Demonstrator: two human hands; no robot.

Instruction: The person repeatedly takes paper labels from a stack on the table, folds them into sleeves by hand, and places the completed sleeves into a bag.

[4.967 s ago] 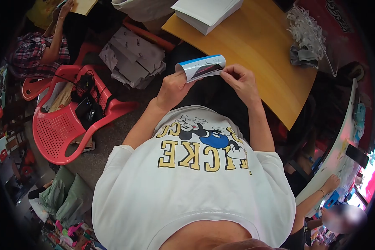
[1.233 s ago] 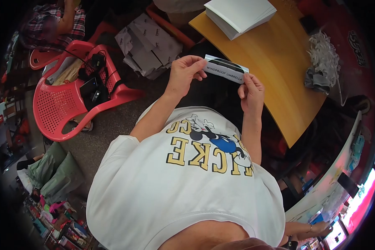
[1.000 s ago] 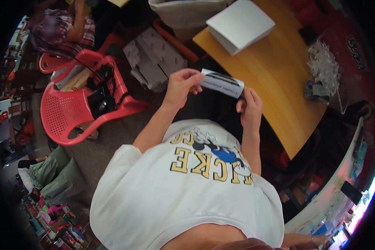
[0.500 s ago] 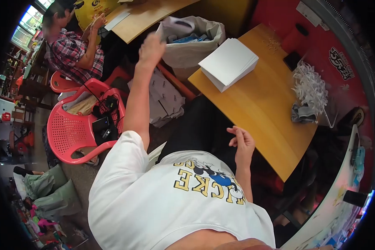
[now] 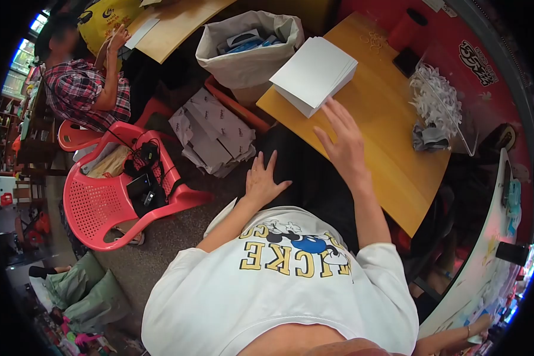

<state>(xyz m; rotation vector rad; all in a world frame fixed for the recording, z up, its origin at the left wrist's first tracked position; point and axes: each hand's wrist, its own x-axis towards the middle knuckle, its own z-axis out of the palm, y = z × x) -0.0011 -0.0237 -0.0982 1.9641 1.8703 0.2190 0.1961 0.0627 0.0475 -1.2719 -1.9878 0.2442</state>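
My right hand reaches over the wooden table, fingers stretched out and thumb apart. Its fingertips are at the near edge of a stack of white paper sheets or cards; whether they touch is hard to tell. My left hand is open and holds nothing, fingers spread, low over my dark-clothed lap. Beyond it a large whitish fabric sack stands open, with blue and pale flat pieces inside.
Grey printed wrapping sheets lie left of my legs. A pink plastic chair holds cables and small devices. A person in a plaid shirt sits at another table. Shredded white strips lie at the table's right edge.
My left hand has come back from the sack to my lap, letting go of a blurred pale piece. My right hand has moved forward to the paper stack, its fingers straightening.
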